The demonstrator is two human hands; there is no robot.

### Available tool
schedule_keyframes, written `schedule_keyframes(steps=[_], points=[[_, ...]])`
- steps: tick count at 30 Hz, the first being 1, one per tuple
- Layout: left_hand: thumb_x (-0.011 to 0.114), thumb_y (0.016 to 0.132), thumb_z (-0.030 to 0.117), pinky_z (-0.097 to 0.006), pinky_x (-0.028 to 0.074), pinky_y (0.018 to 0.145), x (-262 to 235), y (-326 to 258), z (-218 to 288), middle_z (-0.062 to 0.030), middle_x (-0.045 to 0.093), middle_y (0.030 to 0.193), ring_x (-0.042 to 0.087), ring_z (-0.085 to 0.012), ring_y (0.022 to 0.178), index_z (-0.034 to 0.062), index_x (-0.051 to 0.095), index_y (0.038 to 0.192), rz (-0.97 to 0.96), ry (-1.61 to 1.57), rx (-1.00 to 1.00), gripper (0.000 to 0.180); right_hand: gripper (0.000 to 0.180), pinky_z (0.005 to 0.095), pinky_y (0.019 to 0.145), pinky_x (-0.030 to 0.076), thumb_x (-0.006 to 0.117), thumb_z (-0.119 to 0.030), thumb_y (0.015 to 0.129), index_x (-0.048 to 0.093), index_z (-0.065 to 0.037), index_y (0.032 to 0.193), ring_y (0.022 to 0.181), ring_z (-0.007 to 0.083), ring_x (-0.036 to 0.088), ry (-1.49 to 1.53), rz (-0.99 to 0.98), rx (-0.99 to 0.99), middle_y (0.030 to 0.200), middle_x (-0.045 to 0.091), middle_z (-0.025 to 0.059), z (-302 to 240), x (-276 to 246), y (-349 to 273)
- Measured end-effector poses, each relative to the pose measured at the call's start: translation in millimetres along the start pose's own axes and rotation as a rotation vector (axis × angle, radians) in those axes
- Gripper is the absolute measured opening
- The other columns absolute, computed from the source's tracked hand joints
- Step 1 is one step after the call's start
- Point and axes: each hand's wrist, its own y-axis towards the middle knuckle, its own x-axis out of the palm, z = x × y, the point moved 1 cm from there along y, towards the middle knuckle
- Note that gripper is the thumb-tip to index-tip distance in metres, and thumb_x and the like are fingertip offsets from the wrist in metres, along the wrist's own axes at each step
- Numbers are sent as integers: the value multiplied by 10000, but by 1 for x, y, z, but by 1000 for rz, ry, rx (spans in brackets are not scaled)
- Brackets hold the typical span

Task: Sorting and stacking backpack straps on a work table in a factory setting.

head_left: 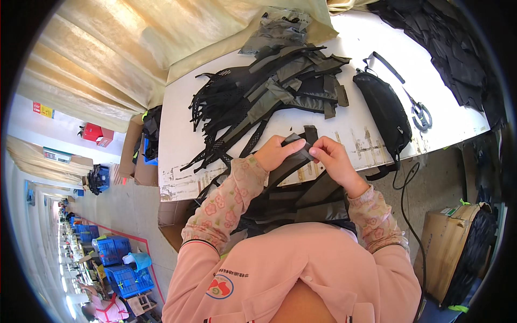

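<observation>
So the thing in play is a dark grey fabric strip (304, 152), held up just over the near edge of the white table (173, 129). Both hands are on it: the left hand (273, 154) has it pinched with the thumb laid on top, and the right hand (334, 161) nips the other side between thumb and fingertips. Can't make out what the fingers underneath are doing.

My guess on handling: super light, floppy, maybe a bit slick on the smooth face, and not fragile. I'd grab it right at the edges, close to where the layers meet, and keep it flat so it doesn't fold or creep. Loose lengths could drag on it.

More dark fabric pieces (318, 202) bunch up below the table's near edge, between it and the person. On the middle of the table there's a messy pile of black mesh and grey straps (269, 91), with a clear plastic bag (277, 32) at the table's far edge. Toward the table's right side sit a black zippered pouch (382, 110) and scissors (421, 116), and black cloth (449, 51) heaps over its far right corner.
</observation>
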Motion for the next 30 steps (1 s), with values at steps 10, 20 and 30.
schedule_keyframes(steps=[10,20,30], points=[[754,764,423,-368,481,759,-42,-70,-57,-180,651,905,635,-295,842,-18,599,1043,-430,738,98,544,72,207,612,420,613,-69,889,542,-64,879,709,43,526,35,160,-13,788,560,-32,-27,-73,-46],[692,765,500,-461,487,711,-35,-137,-90,-173,641,848,624,-379,845,52,603,938,-494,1232,-255,489,136,424,638,483,675,-156,776,647,-70,878,731,349,629,-928,-514,441,802,651,157,27,-92,-124],[678,792,199,-426,449,833,12,21,-68,-99,595,1029,556,-318,984,75,584,1064,460,1142,701,313,187,382,664,487,650,-210,821,640,-45,908,728,323,611,-952,-1,-51,792,642,143,-9,-42,-21]])
